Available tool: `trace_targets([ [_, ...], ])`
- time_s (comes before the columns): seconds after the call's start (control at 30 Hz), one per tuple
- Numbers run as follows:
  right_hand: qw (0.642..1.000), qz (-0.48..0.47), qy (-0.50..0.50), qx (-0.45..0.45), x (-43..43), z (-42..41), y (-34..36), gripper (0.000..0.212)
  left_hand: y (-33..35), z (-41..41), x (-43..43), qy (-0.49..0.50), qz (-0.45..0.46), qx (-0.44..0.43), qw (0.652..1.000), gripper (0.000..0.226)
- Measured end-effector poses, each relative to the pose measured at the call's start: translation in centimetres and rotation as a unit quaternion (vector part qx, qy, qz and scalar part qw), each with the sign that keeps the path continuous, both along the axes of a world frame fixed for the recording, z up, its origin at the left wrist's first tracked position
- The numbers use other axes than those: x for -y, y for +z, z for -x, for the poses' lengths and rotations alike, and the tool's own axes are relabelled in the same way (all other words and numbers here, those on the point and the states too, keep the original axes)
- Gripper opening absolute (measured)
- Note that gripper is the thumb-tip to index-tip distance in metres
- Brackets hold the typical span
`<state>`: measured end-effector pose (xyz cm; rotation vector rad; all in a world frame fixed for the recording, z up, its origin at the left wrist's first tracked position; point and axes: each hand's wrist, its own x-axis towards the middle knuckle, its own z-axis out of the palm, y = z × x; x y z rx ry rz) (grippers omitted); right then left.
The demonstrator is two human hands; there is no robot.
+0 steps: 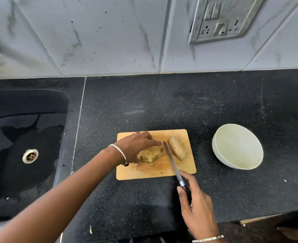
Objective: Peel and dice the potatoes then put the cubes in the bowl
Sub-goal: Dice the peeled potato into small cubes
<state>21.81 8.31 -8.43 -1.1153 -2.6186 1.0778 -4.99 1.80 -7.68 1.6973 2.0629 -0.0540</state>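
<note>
A wooden cutting board (185, 166) lies on the black counter. On it sits a partly peeled potato (151, 153) with bits of skin around it, and to its right an unpeeled brown potato (177, 147). My left hand (136, 145) reaches over the peeled potato, fingers spread above it and thumb down at its near side. My right hand (195, 206) grips the dark handle of a knife (171, 159), index finger stretched along it. The blade lies between the two potatoes, tip pointing away. A white bowl (237, 146) stands empty to the right of the board.
A black sink (22, 137) with a metal drain is set into the counter at the left. A tiled wall with a socket plate (222, 20) rises behind. The counter's front edge runs along the lower right.
</note>
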Motion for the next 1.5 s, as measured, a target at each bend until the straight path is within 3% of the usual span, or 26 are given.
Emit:
trace_targets([
  [0.2, 1.000, -0.003, 0.010, 0.004, -1.1, -1.6, 0.4, 0.042, 0.9, -0.2, -1.5, -0.045, 0.038, -0.048, 0.997, 0.095],
  [0.67, 0.999, 0.015, -0.041, -0.005, 1.7, -0.5, -0.7, 0.039, -0.7, 0.3, -1.7, -0.035, 0.023, -0.017, 0.999, 0.092],
  [0.73, 0.999, 0.007, -0.050, -0.014, 2.4, 0.0, -0.9, 0.039, -0.9, 0.6, -1.0, 0.009, 0.003, 0.013, 1.000, 0.097],
  [0.83, 0.997, -0.008, -0.072, -0.040, 3.2, 0.2, -0.9, 0.038, -1.3, 0.3, 1.2, 0.165, -0.072, 0.096, 0.979, 0.099],
  [1.0, 0.993, -0.016, -0.092, -0.066, 4.5, 0.1, -0.8, 0.032, -3.1, -2.8, 5.0, 0.364, -0.150, 0.118, 0.912, 0.059],
  [1.27, 0.995, -0.019, -0.075, -0.056, 6.1, 0.5, -0.5, 0.030, -4.1, -5.0, 4.6, 0.415, -0.217, 0.107, 0.877, 0.031],
  [1.5, 0.995, -0.024, -0.073, -0.068, 6.2, 0.2, -0.8, 0.032, -3.7, -5.1, 4.3, 0.433, -0.226, 0.148, 0.860, 0.024],
])
